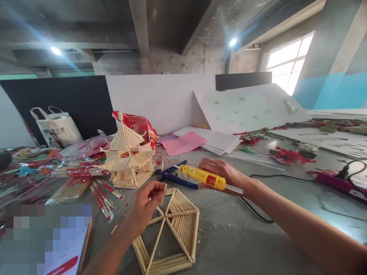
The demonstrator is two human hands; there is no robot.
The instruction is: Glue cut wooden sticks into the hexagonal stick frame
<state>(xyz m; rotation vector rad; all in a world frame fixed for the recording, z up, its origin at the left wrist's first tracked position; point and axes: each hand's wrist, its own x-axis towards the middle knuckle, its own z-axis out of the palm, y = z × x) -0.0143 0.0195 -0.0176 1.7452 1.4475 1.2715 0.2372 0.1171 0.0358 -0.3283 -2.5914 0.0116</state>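
Observation:
My right hand (219, 170) grips a yellow hot glue gun (197, 175); its nozzle points left and a clear glue stick juts from its back. My left hand (147, 202) is closed in a pinch on a short wooden stick (165, 187), above the far left edge of a hexagonal stick frame (180, 256). The frame lies flat, with spokes meeting at its middle; some sections are filled with rows of sticks and others are open. Part of it is hidden behind my left hand. Blue-handled cutters (174, 177) lie beyond the frame, below the nozzle.
A tiered stick pagoda (132, 156) stands behind my left hand. Packs of sticks (71, 183) lie left, near a tote bag (59, 128). Pink paper (185, 143) and white sheets lie at the back. A black cable (258, 215) trails near a purple power strip (334, 182).

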